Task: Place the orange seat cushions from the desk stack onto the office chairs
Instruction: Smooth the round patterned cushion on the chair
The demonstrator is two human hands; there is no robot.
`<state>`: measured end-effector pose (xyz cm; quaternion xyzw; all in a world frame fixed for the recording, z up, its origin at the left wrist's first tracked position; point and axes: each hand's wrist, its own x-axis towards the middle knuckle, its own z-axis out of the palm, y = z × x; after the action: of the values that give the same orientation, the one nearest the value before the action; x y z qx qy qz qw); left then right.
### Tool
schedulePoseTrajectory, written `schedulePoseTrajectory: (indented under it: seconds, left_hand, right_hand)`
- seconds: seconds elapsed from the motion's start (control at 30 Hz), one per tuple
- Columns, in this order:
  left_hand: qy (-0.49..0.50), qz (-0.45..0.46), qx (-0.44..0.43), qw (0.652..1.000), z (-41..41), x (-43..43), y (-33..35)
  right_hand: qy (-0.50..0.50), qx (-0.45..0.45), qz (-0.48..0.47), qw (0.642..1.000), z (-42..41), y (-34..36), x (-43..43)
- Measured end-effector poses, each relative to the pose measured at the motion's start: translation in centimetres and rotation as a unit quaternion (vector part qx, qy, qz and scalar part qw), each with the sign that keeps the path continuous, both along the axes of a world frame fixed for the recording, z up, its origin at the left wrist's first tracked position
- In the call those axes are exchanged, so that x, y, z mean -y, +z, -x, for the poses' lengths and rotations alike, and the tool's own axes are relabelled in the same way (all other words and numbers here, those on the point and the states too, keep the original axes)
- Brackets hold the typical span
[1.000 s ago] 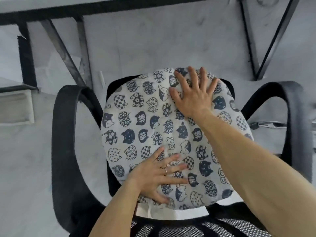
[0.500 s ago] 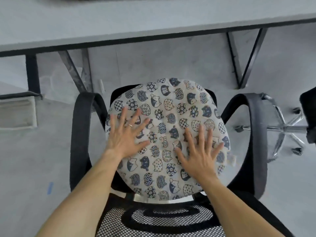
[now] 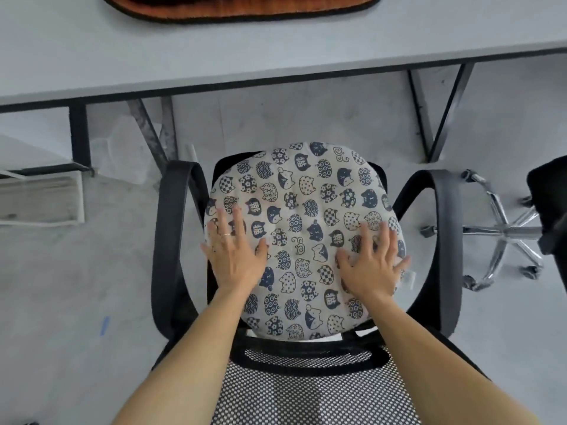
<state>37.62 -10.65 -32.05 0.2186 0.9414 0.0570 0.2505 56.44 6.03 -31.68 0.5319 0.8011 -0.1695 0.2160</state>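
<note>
progress: one round cushion point(image 3: 306, 228) lies on the seat of the office chair point(image 3: 170, 246), between the two armrests and in front of the mesh backrest point(image 3: 306, 391). it covers nearly the whole seat; only dark corners of the seat show at its far edge. this chair is judged served, bar a final settling.

outstanding: an orange cushion stack point(image 3: 245, 10) with black edging lies on the table point(image 3: 214, 53), cut off by the top of the view; how many pieces it holds cannot be told. a second chair point(image 3: 506, 231) stands to the right, mostly out of view; whether its seat is covered cannot be told. more placements are judged to be left.

grip state: the left grip point(image 3: 236, 262) and right grip point(image 3: 372, 268) lie palm-down on the near half of the cushion, fingers straight and spread. they press on it and clasp nothing.

orientation: the cushion lies flat, cat-print face up; no orange shows on it, and its underside is hidden. being round, it has no long axis. a small white tag point(image 3: 409, 279) at its right rim is the only mark of heading.
</note>
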Motion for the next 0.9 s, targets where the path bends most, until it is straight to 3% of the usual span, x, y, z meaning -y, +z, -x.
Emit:
schedulePoseTrajectory:
  seconds: [0.03,0.1,0.2,0.27,0.47,0.6,0.73,0.9]
  left_hand:
    - [0.102,0.003,0.043,0.994,-1.1,0.0,0.8]
    - [0.283,0.028,0.142,0.948,-2.6,0.1,1.3]
    - [0.413,0.029,0.236,0.879,-3.2,1.3,0.7]
    - [0.417,0.001,0.238,0.877,-3.0,2.1,0.3]
    - [0.293,-0.070,0.113,0.947,-0.3,1.5,0.4]
    - [0.253,-0.069,0.118,0.958,1.7,2.0,0.1]
    - [0.261,-0.012,0.133,0.956,2.0,2.8,-0.3]
    - [0.289,-0.034,0.189,0.938,1.5,4.2,-1.3]
  right_hand:
    - [-0.055,0.005,0.003,0.998,0.1,0.4,-0.4]
    - [-0.157,-0.002,0.040,0.987,0.1,0.9,-1.3]
    - [-0.195,-0.022,0.080,0.977,-0.9,0.9,-2.5]
    - [-0.176,-0.016,0.070,0.982,-1.5,0.8,-2.9]
    - [-0.238,0.028,0.106,0.965,-2.2,0.2,-2.3]
    - [-0.337,0.021,0.177,0.924,-3.3,0.1,-0.6]
    - [-0.414,0.016,0.178,0.893,-3.1,-0.3,0.5]
    - [-0.536,-0.042,0.221,0.814,-3.1,-1.5,1.0]
